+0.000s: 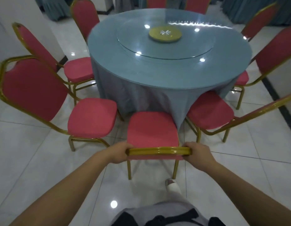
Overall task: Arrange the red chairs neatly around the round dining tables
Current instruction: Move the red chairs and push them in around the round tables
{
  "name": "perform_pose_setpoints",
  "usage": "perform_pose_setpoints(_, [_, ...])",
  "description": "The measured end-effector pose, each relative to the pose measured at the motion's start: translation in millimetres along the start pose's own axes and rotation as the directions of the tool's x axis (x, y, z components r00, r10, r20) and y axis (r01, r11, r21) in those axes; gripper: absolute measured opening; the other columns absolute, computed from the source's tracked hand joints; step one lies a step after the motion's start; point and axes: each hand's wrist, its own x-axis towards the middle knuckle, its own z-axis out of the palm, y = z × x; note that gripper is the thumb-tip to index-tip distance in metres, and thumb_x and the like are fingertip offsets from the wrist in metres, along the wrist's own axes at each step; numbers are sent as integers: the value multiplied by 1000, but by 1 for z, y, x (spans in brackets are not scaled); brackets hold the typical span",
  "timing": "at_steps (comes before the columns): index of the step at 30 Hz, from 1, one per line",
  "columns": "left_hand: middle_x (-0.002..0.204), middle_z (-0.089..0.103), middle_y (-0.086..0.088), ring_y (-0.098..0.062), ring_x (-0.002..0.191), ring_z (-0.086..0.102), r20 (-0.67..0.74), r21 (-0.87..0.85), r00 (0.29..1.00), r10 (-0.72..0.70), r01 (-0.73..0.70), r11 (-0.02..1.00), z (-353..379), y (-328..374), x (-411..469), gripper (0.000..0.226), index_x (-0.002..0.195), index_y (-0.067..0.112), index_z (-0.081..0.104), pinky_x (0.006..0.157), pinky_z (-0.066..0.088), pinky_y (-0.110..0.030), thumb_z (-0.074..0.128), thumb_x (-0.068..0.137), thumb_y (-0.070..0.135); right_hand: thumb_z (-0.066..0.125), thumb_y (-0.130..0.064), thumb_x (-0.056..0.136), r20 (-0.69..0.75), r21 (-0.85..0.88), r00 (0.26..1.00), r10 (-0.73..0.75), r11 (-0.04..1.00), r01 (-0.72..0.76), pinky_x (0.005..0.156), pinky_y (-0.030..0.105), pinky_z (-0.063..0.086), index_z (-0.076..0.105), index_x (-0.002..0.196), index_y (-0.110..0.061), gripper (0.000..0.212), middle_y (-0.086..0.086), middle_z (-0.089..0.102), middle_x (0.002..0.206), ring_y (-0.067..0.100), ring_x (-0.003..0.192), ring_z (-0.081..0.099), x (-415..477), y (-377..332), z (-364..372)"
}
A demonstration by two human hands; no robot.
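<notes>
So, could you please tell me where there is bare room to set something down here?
Bare: the table between turntable and rim, and the floor left of the held chair, behind the left chair. Crowded: these and the right chair sit close along the table's near side, with slim gaps between them.

The bare left arm [68,185] and right arm [247,190] reach from the lower corners toward centre frame. The left hand [118,153] and right hand [197,156] each grip an end of the chair back [159,150], fingers curled.
</notes>
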Motion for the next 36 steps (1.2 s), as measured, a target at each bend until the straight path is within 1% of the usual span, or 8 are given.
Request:
perform_pose_setpoints(5, [93, 69, -4, -22, 88, 63, -220, 56, 975, 19, -7, 998, 25, 5, -16, 32, 101, 19, 71, 74, 54, -34, 53, 80, 4, 77, -37, 76, -48, 108, 993, 110, 989, -105, 84, 38, 47, 65, 98, -35, 25, -12, 63, 90, 12, 87, 58, -33, -2, 11])
perform_pose_setpoints(8, [81, 67, -2, -22, 79, 64, -250, 204, 968, 27, 26, 979, 26, 11, -18, 21, 88, 21, 71, 65, 53, -33, 56, 78, 10, 80, -35, 75, -78, 143, 978, 193, 973, -180, 77, 36, 51, 63, 89, -36, 22, -11, 63, 83, 12, 82, 60, -42, -1, 15])
perform_pose_setpoints(11, [82, 65, 2, -19, 77, 61, -263, 299, 964, 47, 35, 954, 28, 12, -23, 23, 91, 26, 71, 64, 53, -31, 57, 78, 13, 79, -33, 75, 21, 87, 979, 201, 976, -202, 72, 32, 53, 63, 84, -37, 18, -11, 65, 79, 10, 77, 61, -38, -1, 12])
perform_pose_setpoints(17, [104, 62, 5, -17, 94, 59, -378, 259, 926, 18, 87, 962, 59, 3, -20, 39, 115, 29, 57, 72, 52, -33, 55, 83, 8, 68, -29, 82, 42, 9, 988, 149, 989, -150, 76, 34, 55, 66, 80, -35, 6, -10, 64, 76, 9, 76, 62, -25, -5, 15])
perform_pose_setpoints(24, [89, 67, 10, -17, 87, 65, -352, 233, 931, -95, 186, 954, 3, -7, 9, 21, 96, 36, 65, 71, 54, -34, 53, 87, 21, 55, -29, 86, 82, -73, 993, 90, 994, -84, 67, 30, 54, 65, 84, -28, 10, -6, 65, 78, 16, 74, 64, 21, -31, 10])
perform_pose_setpoints(27, [86, 65, 7, -19, 87, 64, -450, 186, 871, -197, 308, 933, -38, -10, 27, 15, 90, 31, 65, 73, 53, -34, 60, 85, 18, 52, -27, 85, 87, -26, 994, 71, 997, -69, 70, 33, 53, 59, 83, -24, 8, -2, 64, 82, 23, 79, 64, 60, -51, 2])
perform_pose_setpoints(30, [97, 64, -3, -25, 90, 62, -561, 98, 786, -260, 375, 922, -69, -1, 51, 17, 101, 21, 65, 76, 53, -37, 60, 86, 16, 51, -22, 83, 60, 21, 997, 54, 998, -55, 74, 36, 53, 51, 80, -23, 3, 2, 66, 89, 30, 86, 66, 101, -62, -11])
perform_pose_setpoints(36, [75, 62, 5, -20, 79, 63, -430, 126, 877, -214, 293, 948, -93, 31, 95, 18, 80, 28, 64, 70, 52, -34, 64, 80, 10, 54, -24, 86, 88, 25, 996, -21, 1000, 19, 73, 39, 55, 51, 82, -24, 5, 2, 66, 86, 30, 82, 66, 147, -52, -24])
